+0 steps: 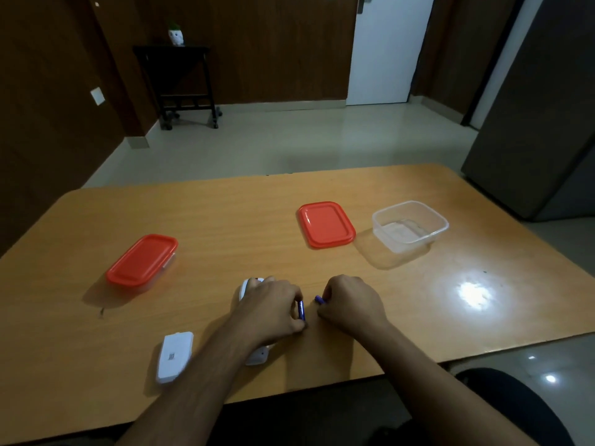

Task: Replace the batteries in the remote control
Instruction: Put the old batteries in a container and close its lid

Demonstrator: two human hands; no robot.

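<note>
the white remote lies on the table, mostly hidden, its ends showing. its white cover lies apart to the left, a small code label facing up. one blue battery is pinched upright beside the remote; another battery pokes out just right of it.

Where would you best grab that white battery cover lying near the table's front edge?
The white rectangular battery cover lies flat, clear of the left hand, its long sides running toward and away from the person. Probably come from above and pinch across those two long edges near the middle: they are the narrow span, and nothing crowds them.
</note>
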